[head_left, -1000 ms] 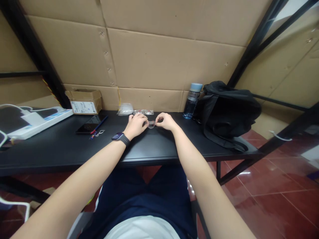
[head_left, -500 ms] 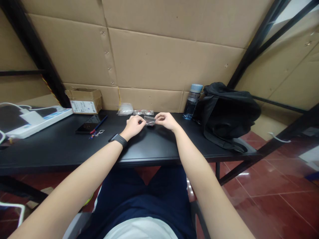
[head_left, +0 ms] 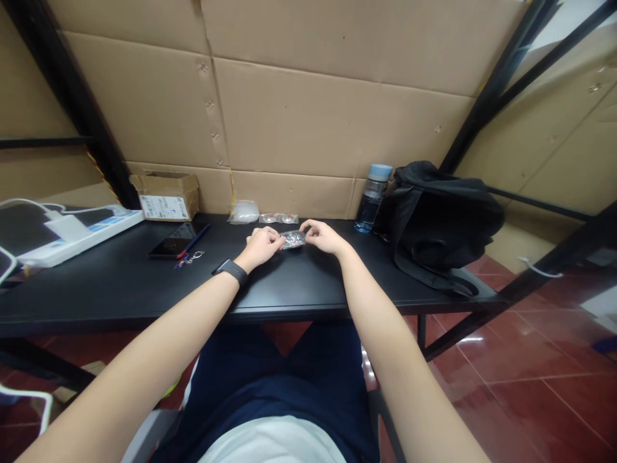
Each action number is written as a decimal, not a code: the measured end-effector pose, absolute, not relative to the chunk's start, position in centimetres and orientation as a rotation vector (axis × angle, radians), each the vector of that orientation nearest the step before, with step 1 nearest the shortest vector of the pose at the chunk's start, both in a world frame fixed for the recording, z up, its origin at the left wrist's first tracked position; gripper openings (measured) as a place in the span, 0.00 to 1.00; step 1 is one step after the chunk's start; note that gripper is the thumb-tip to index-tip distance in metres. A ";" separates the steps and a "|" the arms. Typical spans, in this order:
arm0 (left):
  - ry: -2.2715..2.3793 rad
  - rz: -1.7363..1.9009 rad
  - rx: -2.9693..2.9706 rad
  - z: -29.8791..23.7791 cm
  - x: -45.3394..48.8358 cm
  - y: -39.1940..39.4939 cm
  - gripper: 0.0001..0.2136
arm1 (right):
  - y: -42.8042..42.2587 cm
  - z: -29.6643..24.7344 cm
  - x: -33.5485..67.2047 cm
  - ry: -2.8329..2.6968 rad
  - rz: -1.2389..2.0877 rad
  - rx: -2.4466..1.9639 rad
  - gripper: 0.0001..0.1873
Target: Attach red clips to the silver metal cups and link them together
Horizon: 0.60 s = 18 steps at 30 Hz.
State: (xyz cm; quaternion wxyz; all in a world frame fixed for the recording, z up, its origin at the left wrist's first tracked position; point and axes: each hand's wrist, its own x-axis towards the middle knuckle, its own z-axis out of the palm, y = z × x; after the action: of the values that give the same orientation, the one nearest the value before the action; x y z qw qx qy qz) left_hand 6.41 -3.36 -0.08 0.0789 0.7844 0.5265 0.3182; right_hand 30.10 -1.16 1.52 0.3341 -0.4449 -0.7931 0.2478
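Silvery, crinkled packet (head_left: 293, 240) over the desk (head_left: 289, 283) — I find the left hand (head_left: 263, 246) pinching its left end, the right hand (head_left: 322, 236) pinching its right. I advise light, even finger pressure, both ends kept level. More working room lies toward the front edge (head_left: 289, 313) than behind, where clear packs (head_left: 278, 218) sit near.

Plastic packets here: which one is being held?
The crinkled packet, between left hand and right hand; the whitish packet and twin-disc packet lie untouched behind.
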 end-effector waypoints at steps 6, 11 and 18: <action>1.676 1.016 2.353 -0.1 6.6 -3.8 0.12 | -1.3 1.8 30.1 -2.200 0.484 -1.275 0.17; 1.469 0.910 2.586 0.0 7.0 -4.9 0.14 | -1.7 1.9 29.8 -2.246 0.422 -1.361 0.17; 1.378 0.722 2.724 -0.2 7.3 -5.1 0.13 | -1.9 1.9 29.5 -2.317 0.335 -1.384 0.14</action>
State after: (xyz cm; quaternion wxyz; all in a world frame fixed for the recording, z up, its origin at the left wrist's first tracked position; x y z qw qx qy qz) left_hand 7.31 -5.12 -0.25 0.0021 0.8683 0.4393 0.2303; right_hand 29.54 -1.92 1.90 0.2094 -0.4978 -0.8330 0.1204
